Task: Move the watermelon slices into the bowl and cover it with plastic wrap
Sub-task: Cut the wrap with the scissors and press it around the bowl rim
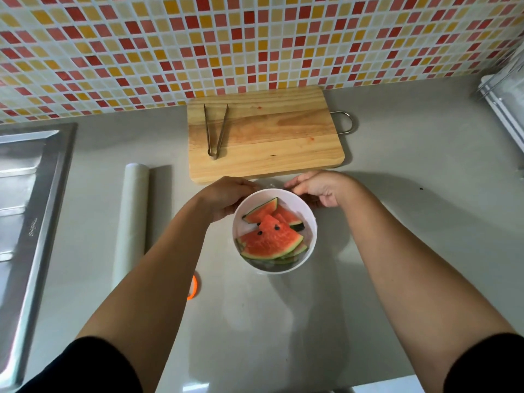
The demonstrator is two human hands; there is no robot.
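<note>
A white bowl [310,222] stands on the grey counter and holds several watermelon slices [269,239] with green rinds and black seeds. My left hand [226,197] curls round the bowl's far left rim. At the far right rim, my right hand [320,188] has its fingers curled. Between the two hands a wrinkled bit of clear plastic wrap [269,184] shows just beyond the rim, and both hands seem to pinch it. I cannot tell how much of the bowl the film covers. The plastic wrap roll [133,222] lies to the left of the bowl.
A wooden cutting board [283,143] with metal tongs [216,131] lies behind the bowl against the tiled wall. A steel sink [28,208] is at the left. A clear container [507,95] stands at the far right. An orange object [195,287] peeks from under my left forearm.
</note>
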